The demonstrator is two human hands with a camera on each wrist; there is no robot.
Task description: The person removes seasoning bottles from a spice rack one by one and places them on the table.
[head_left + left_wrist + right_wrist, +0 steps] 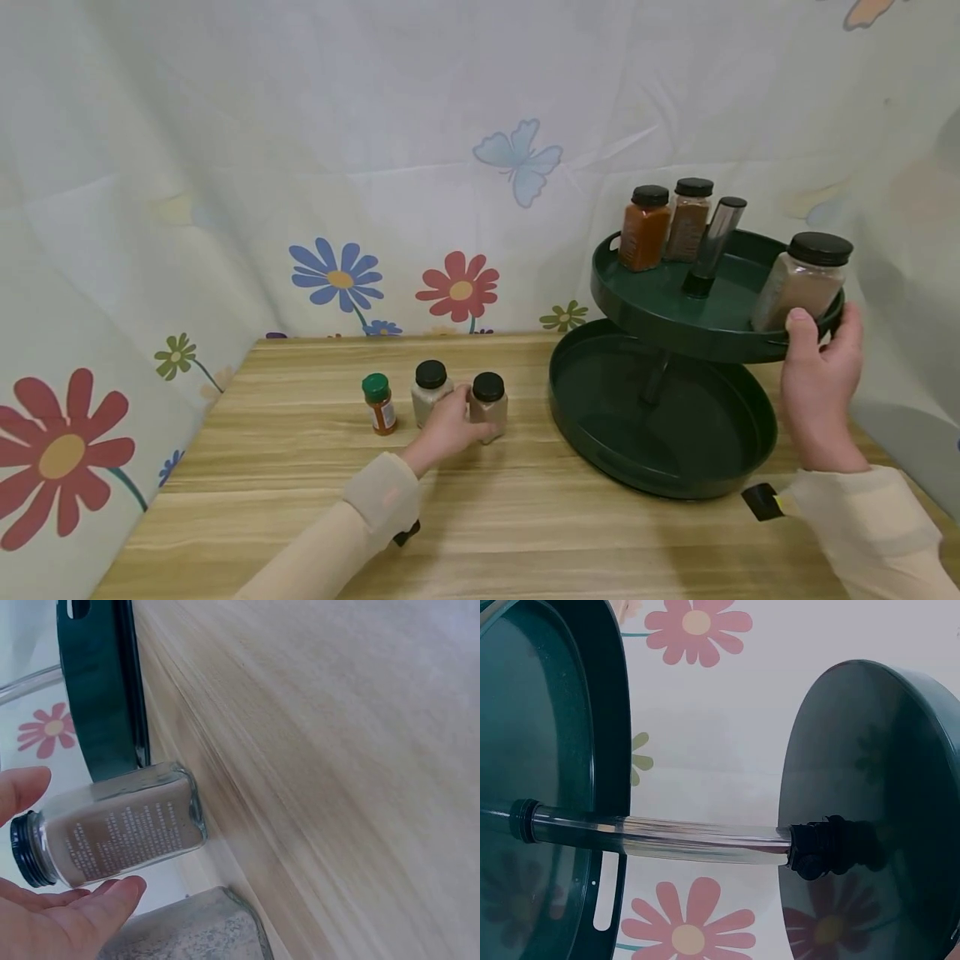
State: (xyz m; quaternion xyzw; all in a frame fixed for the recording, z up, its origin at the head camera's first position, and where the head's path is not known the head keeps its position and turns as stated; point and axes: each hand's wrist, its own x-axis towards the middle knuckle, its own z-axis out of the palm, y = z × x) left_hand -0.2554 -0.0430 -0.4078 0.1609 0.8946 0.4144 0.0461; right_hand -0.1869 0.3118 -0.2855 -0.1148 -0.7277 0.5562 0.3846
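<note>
My left hand (450, 427) is at a black-lidded spice jar (488, 408) on the table, fingers and thumb spread on either side; a small gap shows beside one digit in the left wrist view. The jar (124, 832) holds tan powder and bears printed text. To its left stand a second black-lidded jar (431, 393) and a small green-capped bottle (379, 405). My right hand (823, 383) holds the right rim of the dark green two-tier rack's upper tray (675, 321), thumb beside a large jar of beige powder (801, 287).
Two jars, one orange-red (645, 233) and one brown (688, 223), stand at the upper tray's back left, near the central post (718, 242). The lower tray (660, 433) sits on the wooden table (525, 533). A floral curtain (375, 167) hangs behind.
</note>
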